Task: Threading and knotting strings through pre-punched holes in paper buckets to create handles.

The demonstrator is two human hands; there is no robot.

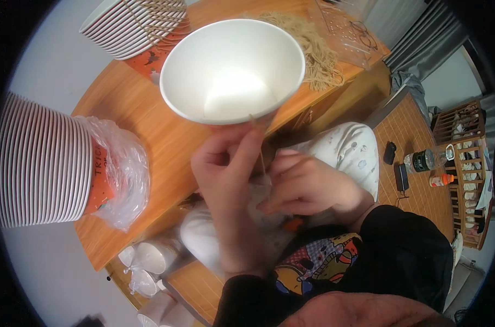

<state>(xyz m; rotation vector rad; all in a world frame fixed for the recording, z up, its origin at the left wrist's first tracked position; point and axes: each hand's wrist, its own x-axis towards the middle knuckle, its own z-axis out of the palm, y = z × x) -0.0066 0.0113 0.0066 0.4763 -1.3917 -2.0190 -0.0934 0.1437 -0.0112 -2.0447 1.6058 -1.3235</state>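
Note:
A large white paper bucket is tilted so that its open mouth and bright inside face me. At its near rim my left hand is closed, thumb and forefinger pinching a thin tan cord against the bucket. One short end of the cord pokes up over the rim; the rest hangs toward my right hand. That hand's fingers are curled and slightly blurred, close beside the cord. Whether they grip it is hidden. Both hands are above my lap, at the table's edge.
Nested paper buckets, partly in clear plastic, stand at the left of the wooden table. Another stack with cords over it lies at the back, beside a heap of tan cords. A bottle stands at the right.

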